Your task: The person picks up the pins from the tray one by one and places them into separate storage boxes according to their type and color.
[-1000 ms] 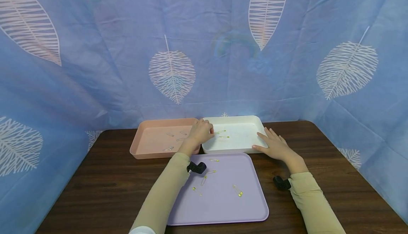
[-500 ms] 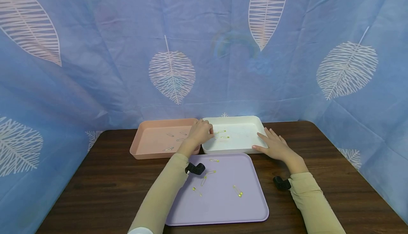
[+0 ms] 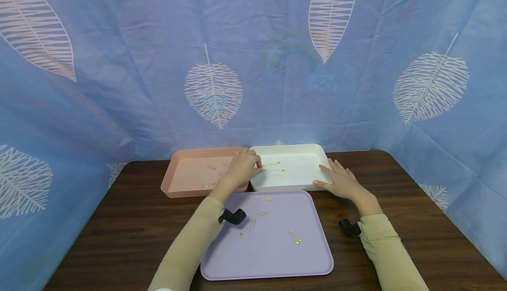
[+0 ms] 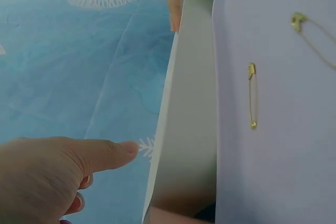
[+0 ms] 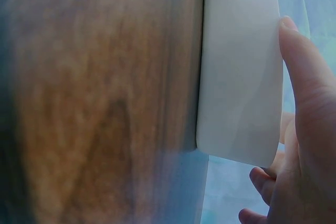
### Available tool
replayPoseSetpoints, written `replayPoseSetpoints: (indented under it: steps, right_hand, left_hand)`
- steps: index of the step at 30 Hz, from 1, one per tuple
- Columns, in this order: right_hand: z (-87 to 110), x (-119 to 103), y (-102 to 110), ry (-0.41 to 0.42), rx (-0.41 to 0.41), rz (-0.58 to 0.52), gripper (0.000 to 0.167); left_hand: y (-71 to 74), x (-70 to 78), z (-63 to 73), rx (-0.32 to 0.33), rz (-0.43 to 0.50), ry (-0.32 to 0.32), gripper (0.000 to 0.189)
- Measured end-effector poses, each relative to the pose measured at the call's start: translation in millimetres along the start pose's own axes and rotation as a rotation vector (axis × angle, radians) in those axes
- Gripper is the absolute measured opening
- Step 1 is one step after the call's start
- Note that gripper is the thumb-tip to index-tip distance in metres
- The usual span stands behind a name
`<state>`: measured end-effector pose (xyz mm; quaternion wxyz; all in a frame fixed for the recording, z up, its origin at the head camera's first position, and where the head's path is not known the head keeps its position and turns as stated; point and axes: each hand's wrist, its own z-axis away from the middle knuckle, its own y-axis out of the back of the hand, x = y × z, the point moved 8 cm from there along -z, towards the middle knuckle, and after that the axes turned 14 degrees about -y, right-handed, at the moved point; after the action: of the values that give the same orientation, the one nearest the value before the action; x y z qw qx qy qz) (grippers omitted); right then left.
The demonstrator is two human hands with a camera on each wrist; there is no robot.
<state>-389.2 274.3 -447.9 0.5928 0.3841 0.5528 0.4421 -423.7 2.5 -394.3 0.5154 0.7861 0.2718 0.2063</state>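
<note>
The left hand (image 3: 240, 168) is hanging by pins (image 3: 279, 170) in the white tray (image 3: 303, 167), thumb and fingers apart. The right hand (image 3: 341, 181) is touching that tray, fingers spread.

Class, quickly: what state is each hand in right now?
Left hand: open, loosely curled, nothing seen in its grasp.
Right hand: open, spread, touching the edge of the white tray.

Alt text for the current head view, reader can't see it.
A person's left hand is over the border between a pink tray and a white tray; the right hand touches the white tray's rim. Safety pins lie in both and on a lilac tray.
</note>
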Motion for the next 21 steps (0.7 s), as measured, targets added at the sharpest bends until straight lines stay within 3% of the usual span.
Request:
replayPoseSetpoints:
  steps: [12, 21]
  right_hand:
    - [1.1, -0.6, -0.3, -0.001, -0.005, -0.007, 0.084]
    - [-1.2, 1.3, -1.0, -0.001, 0.006, -0.002, 0.084]
  left_hand:
    - [10.6, 12.5, 27.8, 0.069, -0.004, -0.098, 0.011]
    - [9.1, 22.5, 40.4, 0.055, -0.015, -0.130, 0.008]
